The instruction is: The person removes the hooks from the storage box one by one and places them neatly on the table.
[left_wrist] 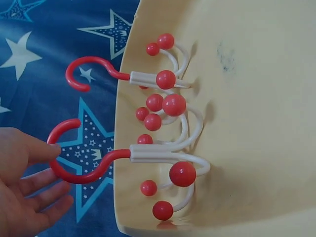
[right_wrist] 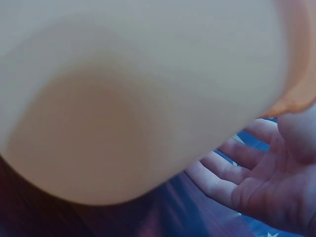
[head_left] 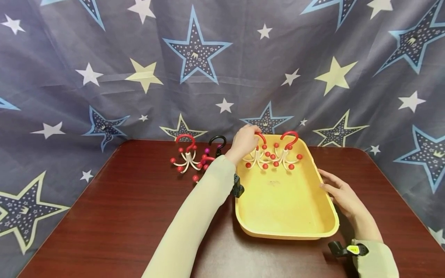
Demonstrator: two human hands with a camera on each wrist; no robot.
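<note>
Two white claw-shaped hangers with red hooks and red ball tips stand at the far end of the yellow tray point(head_left: 278, 208). My left hand point(head_left: 245, 142) pinches the red hook of the left hanger point(head_left: 257, 156) between thumb and fingers. In the left wrist view that hanger point(left_wrist: 153, 154) sits closest to the left hand point(left_wrist: 29, 182), its balls close over the tray floor. The right hanger point(head_left: 286, 154) stands beside it, arms overlapping. My right hand point(head_left: 344, 195) rests its straight fingers along the tray's right outer wall; in the right wrist view the fingers point(right_wrist: 222, 170) lie beside that wall.
Left of the tray on the dark red table point(head_left: 139, 208) stands another red-hooked hanger point(head_left: 187, 158). Next to it are a black-hooked one point(head_left: 218, 143) with purple balls and more red pieces, partly hidden by my left forearm. A star-patterned cloth point(head_left: 114, 46) hangs behind the table.
</note>
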